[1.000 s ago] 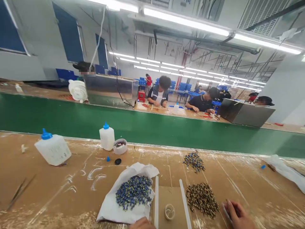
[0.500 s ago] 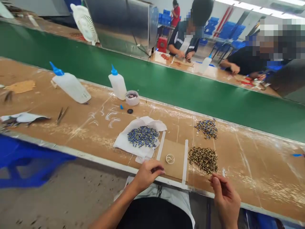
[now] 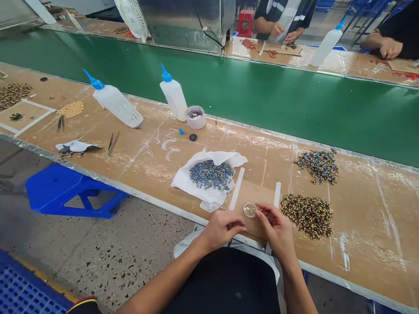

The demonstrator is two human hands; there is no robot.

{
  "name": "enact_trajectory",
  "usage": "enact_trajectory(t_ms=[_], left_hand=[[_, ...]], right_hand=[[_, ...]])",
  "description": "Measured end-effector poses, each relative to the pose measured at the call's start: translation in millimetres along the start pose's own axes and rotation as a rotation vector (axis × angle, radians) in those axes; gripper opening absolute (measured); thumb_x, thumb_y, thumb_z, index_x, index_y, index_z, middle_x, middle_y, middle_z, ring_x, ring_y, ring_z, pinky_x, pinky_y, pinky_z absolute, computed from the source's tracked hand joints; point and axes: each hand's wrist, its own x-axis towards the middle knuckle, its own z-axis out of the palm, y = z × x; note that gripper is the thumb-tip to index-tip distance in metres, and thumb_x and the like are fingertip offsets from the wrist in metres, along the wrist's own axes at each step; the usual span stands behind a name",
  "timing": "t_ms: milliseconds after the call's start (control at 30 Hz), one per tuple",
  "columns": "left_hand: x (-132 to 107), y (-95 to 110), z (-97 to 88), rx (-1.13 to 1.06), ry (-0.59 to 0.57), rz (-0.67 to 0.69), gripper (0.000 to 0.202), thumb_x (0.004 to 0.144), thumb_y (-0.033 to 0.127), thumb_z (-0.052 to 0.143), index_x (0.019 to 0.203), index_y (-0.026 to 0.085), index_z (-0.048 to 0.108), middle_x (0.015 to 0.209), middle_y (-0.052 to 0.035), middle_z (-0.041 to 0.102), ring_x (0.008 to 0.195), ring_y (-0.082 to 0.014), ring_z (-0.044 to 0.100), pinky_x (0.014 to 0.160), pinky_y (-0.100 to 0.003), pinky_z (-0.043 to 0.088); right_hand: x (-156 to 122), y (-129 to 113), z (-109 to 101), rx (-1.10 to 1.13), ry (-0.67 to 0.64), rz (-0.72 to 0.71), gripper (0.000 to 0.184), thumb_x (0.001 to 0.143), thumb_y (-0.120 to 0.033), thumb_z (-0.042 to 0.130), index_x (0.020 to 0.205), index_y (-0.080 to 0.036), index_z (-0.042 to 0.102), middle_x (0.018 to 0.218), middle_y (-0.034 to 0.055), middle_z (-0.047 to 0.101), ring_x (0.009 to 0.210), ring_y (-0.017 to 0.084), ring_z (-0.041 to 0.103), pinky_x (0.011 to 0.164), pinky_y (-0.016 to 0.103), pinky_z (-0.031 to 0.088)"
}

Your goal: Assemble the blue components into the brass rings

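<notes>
My left hand [image 3: 223, 227] rests at the near edge of the brown bench [image 3: 137, 161], fingers curled together in a pinch; what they hold is too small to see. My right hand [image 3: 276, 226] holds a thin tool whose tip reaches a small clear round dish [image 3: 249, 209] on a cardboard square framed by white strips [image 3: 237, 195]. Left of the dish lies a white cloth [image 3: 186, 181] carrying a pile of small blue parts [image 3: 212, 174]. To the right sit a pile of dark yellow-black parts [image 3: 307, 214] and a smaller blue pile [image 3: 317, 160].
Two white squeeze bottles with blue nozzles [image 3: 118, 104] [image 3: 173, 97] and a small round tub [image 3: 195, 117] stand further back. Tweezers [image 3: 113, 141] lie at the left. A green conveyor belt [image 3: 262, 96] runs behind the bench; other people's hands [image 3: 284, 32] work beyond it. A blue stool [image 3: 72, 192] stands below.
The camera has tilted down and shifted right. My right hand has moved left from the dark pile to the dish, bringing the thin tool with it. My left hand stays at the bench edge.
</notes>
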Motion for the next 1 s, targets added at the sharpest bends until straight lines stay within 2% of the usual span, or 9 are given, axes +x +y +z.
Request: enact_trajectory(t_ms=[133, 267, 400, 533, 767, 867, 933, 1000], left_hand=[[-1, -4, 3.4, 0.057, 0.025, 0.093, 0.013, 0.089, 0.027, 0.067, 0.083, 0.015, 0.069, 0.070, -0.0017, 0.065, 0.060, -0.0112, 0.054, 0.061, -0.021, 0.042], [-2, -5, 5.1, 0.084, 0.035, 0.127, 0.016, 0.090, 0.029, 0.065, 0.082, 0.015, 0.068, 0.069, -0.0019, 0.065, 0.059, -0.0116, 0.054, 0.061, -0.022, 0.043], [-1, -3, 3.6, 0.085, 0.010, 0.112, 0.018, 0.091, 0.030, 0.064, 0.081, 0.015, 0.068, 0.068, -0.0014, 0.064, 0.056, -0.0104, 0.051, 0.058, -0.021, 0.041], [-1, -1, 1.8, 0.075, 0.013, 0.064, 0.018, 0.090, 0.031, 0.065, 0.082, 0.016, 0.068, 0.067, -0.0011, 0.064, 0.056, -0.0104, 0.051, 0.057, -0.021, 0.041], [-1, 0, 0.9, 0.083, 0.008, 0.038, 0.015, 0.089, 0.029, 0.067, 0.082, 0.016, 0.067, 0.071, -0.0010, 0.065, 0.056, -0.0095, 0.050, 0.058, -0.021, 0.041], [-1, 0, 0.7, 0.100, 0.010, 0.034, 0.014, 0.089, 0.027, 0.067, 0.082, 0.016, 0.067, 0.070, -0.0005, 0.064, 0.056, -0.0095, 0.050, 0.057, -0.020, 0.040], [-1, 0, 0.6, 0.123, -0.002, 0.046, 0.013, 0.090, 0.027, 0.066, 0.083, 0.016, 0.067, 0.071, -0.0007, 0.064, 0.057, -0.0096, 0.051, 0.058, -0.020, 0.041], [-1, 0, 0.9, 0.149, -0.013, 0.067, 0.014, 0.091, 0.028, 0.065, 0.084, 0.016, 0.067, 0.072, -0.0011, 0.065, 0.058, -0.0100, 0.052, 0.060, -0.021, 0.042]], right_hand=[[2, -1, 1, -0.029, 0.016, -0.067, 0.018, 0.091, -0.037, 0.065, 0.096, -0.021, 0.073, 0.096, 0.0082, 0.071, 0.087, 0.021, 0.067, 0.072, 0.031, 0.054], [3, -2, 3, -0.044, 0.048, -0.105, 0.017, 0.091, -0.036, 0.065, 0.092, -0.021, 0.074, 0.097, 0.0081, 0.067, 0.092, 0.021, 0.064, 0.073, 0.031, 0.052], [1, 1, 7, -0.072, 0.083, -0.116, 0.017, 0.091, -0.036, 0.065, 0.092, -0.021, 0.074, 0.102, 0.0093, 0.065, 0.094, 0.022, 0.063, 0.068, 0.030, 0.053], [0, 4, 11, -0.087, 0.137, -0.148, 0.018, 0.091, -0.035, 0.065, 0.088, -0.020, 0.073, 0.101, 0.0093, 0.066, 0.092, 0.022, 0.063, 0.070, 0.031, 0.052], [1, -4, 12, 0.060, 0.228, -0.181, 0.016, 0.092, -0.033, 0.063, 0.085, -0.020, 0.068, 0.097, 0.0087, 0.069, 0.100, 0.024, 0.064, 0.078, 0.035, 0.052], [-7, -6, 13, 0.154, 0.373, -0.169, 0.016, 0.092, -0.033, 0.063, 0.086, -0.019, 0.066, 0.093, 0.0075, 0.070, 0.083, 0.019, 0.065, 0.068, 0.030, 0.050], [-16, -6, 16, 0.203, 0.469, -0.163, 0.014, 0.093, -0.031, 0.064, 0.088, -0.018, 0.065, 0.088, 0.0056, 0.069, 0.067, 0.014, 0.060, 0.062, 0.028, 0.048], [-25, -4, 22, 0.229, 0.508, -0.157, 0.013, 0.093, -0.030, 0.063, 0.089, -0.018, 0.064, 0.084, 0.0045, 0.067, 0.061, 0.012, 0.057, 0.060, 0.027, 0.048]])
